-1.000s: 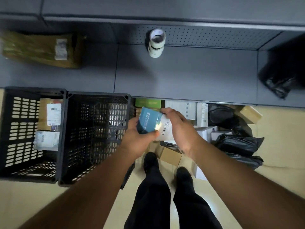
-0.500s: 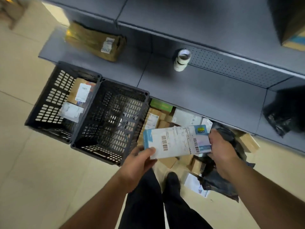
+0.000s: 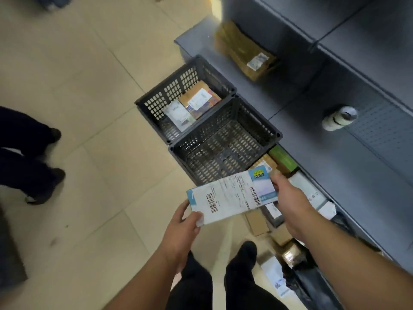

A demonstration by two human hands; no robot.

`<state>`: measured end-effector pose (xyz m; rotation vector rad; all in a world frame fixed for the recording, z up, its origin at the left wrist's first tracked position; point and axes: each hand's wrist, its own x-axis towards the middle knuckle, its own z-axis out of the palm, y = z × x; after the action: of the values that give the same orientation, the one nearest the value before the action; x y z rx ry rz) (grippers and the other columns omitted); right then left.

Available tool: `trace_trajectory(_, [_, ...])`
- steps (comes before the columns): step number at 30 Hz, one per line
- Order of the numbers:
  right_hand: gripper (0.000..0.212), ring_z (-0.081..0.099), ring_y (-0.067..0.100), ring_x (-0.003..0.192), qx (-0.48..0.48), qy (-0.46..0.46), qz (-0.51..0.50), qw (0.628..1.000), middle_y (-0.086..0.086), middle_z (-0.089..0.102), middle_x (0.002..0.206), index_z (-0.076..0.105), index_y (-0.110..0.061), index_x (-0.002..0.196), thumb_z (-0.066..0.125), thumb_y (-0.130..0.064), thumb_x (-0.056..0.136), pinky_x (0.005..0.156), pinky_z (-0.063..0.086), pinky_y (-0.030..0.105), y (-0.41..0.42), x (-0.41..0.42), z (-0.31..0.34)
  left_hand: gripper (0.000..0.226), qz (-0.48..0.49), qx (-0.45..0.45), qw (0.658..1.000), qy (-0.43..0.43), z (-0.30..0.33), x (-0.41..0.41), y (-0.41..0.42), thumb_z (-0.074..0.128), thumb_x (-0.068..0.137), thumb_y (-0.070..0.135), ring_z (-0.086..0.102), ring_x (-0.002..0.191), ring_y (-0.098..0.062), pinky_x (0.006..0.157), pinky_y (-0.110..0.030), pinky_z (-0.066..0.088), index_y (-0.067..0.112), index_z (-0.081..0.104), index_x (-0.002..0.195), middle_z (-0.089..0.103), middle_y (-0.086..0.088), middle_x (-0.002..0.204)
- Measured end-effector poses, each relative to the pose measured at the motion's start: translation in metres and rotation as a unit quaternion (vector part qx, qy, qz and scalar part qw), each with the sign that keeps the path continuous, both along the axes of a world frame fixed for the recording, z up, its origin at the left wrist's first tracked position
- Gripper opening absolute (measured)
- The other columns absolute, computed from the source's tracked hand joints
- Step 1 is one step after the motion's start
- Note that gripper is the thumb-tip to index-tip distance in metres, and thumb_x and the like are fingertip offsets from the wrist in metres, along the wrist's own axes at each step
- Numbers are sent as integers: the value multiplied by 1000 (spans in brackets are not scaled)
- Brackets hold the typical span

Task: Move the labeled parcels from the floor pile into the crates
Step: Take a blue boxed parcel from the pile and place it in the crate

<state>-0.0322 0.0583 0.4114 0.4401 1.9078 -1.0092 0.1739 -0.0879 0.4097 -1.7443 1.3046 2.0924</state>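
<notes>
One blue and white parcel (image 3: 232,195) is held in the air by two hands, just in front of the nearer crate (image 3: 223,144). The left hand (image 3: 185,229) has its grip closed on the lower left corner, thumb on the label. The right hand (image 3: 288,202) has its grip closed on the upper right end. The label shows two barcodes.

Two dark crates stand side by side on the floor, touching. The nearer crate has no parcel in it. The farther crate (image 3: 178,90) holds two parcels: one brown box (image 3: 201,101) and one white packet (image 3: 178,114), next to each other.

The floor pile (image 3: 277,231) lies under the right arm, against the grey shelf (image 3: 335,175); its parcels are too blurred to count. On the shelf lie one brown package (image 3: 243,52) and one tape roll (image 3: 339,117). Two legs of another person (image 3: 29,153) stand at the left.
</notes>
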Motion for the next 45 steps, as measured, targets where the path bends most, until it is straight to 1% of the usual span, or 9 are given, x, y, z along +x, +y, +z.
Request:
trace_trajectory(3, [57,73,19,81,-10,-1,60,998,-4,79,76,77,-30,94,37,-71,93,69,44,33,-53,28,6,41,58,-2,998,4,5,37,-29,52,94,9,76,90,-7,65,-17,57,38,61,122,79,7,108])
trace_trajectory(9, [58,71,20,79,21,19,136,990,-9,75,65,76,-27,91,38,-71,94,66,42,34,-146,94,19,44,123,-7,992,5,23,114,-93,52,83,15,75,84,-5,59,-13,55,33,68,119,79,10,105])
trace_trajectory(12, [56,69,19,92,6,0,163,987,-6,78,76,75,-29,101,36,-70,96,83,45,40,-186,122,23,36,139,-9,990,0,27,148,-127,51,92,20,75,92,-7,74,-22,55,32,68,121,78,12,106])
trace_trajectory(15, [54,70,19,92,1,-10,175,984,-4,79,78,75,-26,99,41,-68,96,80,45,37,-225,144,28,36,149,-14,989,-5,31,174,-159,49,94,21,71,106,-12,98,-33,48,34,69,121,77,13,111])
trace_trajectory(21, [47,72,21,100,-28,-34,170,984,-1,80,89,78,-26,98,53,-66,91,108,45,46,-293,165,30,35,176,-22,984,-18,32,203,-216,52,94,26,67,114,-13,113,-40,41,35,68,124,76,13,114])
trace_trajectory(31, [42,73,12,97,-84,-53,269,958,-7,79,91,74,-31,107,45,-60,99,103,44,38,-424,147,13,52,253,-45,964,-61,23,181,-320,53,76,44,67,110,-12,98,-35,47,35,65,126,77,16,105])
trace_trajectory(37, [30,70,7,96,-89,-27,387,917,-19,76,89,67,-54,94,40,-66,93,98,47,36,-508,108,17,51,294,-44,952,-73,19,148,-394,49,85,51,64,115,-15,114,-46,39,33,63,130,75,10,113])
trace_trajectory(40, [33,70,10,98,-73,-18,402,912,-19,75,88,67,-49,96,39,-68,93,100,47,39,-546,95,15,50,307,-33,948,-73,15,140,-429,48,88,57,66,111,-13,98,-33,46,33,66,127,77,10,109])
trace_trajectory(45, [32,65,0,88,-73,-11,429,900,-16,74,89,64,-53,92,36,-63,100,70,40,25,-607,95,14,40,320,-19,943,-86,3,135,-492,45,98,52,67,108,-12,73,-20,39,34,66,126,78,9,108])
